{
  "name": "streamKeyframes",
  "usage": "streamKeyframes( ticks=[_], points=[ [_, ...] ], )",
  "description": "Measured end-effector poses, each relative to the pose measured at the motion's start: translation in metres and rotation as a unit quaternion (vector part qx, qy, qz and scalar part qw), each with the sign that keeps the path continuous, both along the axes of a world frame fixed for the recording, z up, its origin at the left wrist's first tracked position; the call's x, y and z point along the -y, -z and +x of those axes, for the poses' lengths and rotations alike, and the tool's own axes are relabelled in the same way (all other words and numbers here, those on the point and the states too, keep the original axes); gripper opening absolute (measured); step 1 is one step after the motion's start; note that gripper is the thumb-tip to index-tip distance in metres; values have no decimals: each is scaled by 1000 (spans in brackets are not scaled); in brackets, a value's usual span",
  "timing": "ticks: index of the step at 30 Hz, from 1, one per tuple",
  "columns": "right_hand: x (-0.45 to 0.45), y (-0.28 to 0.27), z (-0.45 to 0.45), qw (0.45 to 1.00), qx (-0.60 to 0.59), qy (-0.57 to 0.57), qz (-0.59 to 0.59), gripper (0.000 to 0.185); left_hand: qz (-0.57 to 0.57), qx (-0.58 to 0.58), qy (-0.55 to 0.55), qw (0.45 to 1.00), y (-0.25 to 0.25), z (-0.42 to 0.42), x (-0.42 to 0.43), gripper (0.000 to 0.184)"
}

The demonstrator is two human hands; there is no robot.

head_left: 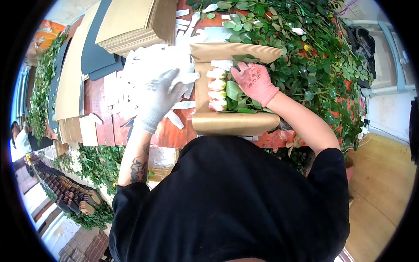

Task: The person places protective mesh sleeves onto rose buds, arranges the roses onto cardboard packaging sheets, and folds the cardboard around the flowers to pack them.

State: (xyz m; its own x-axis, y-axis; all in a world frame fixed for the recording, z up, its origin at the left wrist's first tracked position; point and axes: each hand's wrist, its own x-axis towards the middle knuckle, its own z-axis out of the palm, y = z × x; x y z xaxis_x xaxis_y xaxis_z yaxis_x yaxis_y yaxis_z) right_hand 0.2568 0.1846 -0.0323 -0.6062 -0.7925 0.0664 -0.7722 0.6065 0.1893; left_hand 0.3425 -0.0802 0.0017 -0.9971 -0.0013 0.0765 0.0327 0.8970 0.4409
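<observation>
My left hand [162, 97], in a pale grey glove, is over the pile of white foam sleeves [144, 65], its fingers apart. My right hand [254, 81], in a pink glove, lies on the stems and leaves at the right of a short column of pale pink roses [217, 94]; its fingers are bent and what they hold is hidden. The roses lie on a sheet of brown cardboard [235, 123] whose near and far edges are raised. A white sleeve [221, 65] covers the top bloom, close to my right fingertips.
A thick stack of brown cardboard [131, 26] stands at the back left, beside dark sheets [97, 48]. Leafy rose stems [305, 65] heap over the right of the red table [163, 136]. Bundled flowers [65, 183] stand at lower left. A person [22, 137] is at the far left.
</observation>
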Motion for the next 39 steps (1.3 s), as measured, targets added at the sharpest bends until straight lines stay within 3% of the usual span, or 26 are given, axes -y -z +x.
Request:
streamKeyframes(
  ticks=[2, 4, 5, 8, 11, 14, 20, 23, 30, 32, 33, 36, 39],
  points=[
    [0, 1, 0, 1000, 17, 9, 22, 23, 83, -84, 150, 982, -11, -3, -26, 31],
    [-2, 0, -1, 998, 26, 20, 47, 30, 65, -72, 228, 969, -1, -15, -48, 38],
    [-6, 0, -1, 999, 16, 10, 32, 33, -4, -25, 259, 966, 3, -23, -55, 45],
    [-7, -26, 6, 997, 58, 56, 11, 40, -59, -62, 269, 959, 2, -20, -59, 49],
    [-20, -34, 12, 994, -6, 84, -69, 32, -23, -13, 256, 966, 0, -17, -61, 49],
    [-20, -46, 8, 996, 26, 86, 8, 20, 1, -7, 242, 970, 0, -15, -62, 48],
    [16, -51, 3, 995, -31, -4, -94, 13, -51, -15, 242, 969, -5, -13, -65, 51],
    [29, -49, -9, 988, 94, 110, 57, 17, -68, -11, 239, 969, -5, -12, -67, 51],
    [46, -42, -1, 990, 80, 107, 43, 14, -64, 61, 250, 964, -10, -11, -69, 49],
    [47, -33, 1, 998, 39, 42, -29, 12, -68, 68, 240, 966, -10, -10, -71, 49],
    [47, -29, -4, 998, 36, 39, -21, 23, -75, 75, 234, 966, -10, -9, -71, 50],
    [38, -33, -7, 993, 69, 83, 56, 20, -47, 15, 234, 971, -1, -8, -69, 51],
    [41, -26, -10, 993, 64, 74, 68, 21, -46, 34, 249, 967, -4, -11, -68, 52]
  ],
)
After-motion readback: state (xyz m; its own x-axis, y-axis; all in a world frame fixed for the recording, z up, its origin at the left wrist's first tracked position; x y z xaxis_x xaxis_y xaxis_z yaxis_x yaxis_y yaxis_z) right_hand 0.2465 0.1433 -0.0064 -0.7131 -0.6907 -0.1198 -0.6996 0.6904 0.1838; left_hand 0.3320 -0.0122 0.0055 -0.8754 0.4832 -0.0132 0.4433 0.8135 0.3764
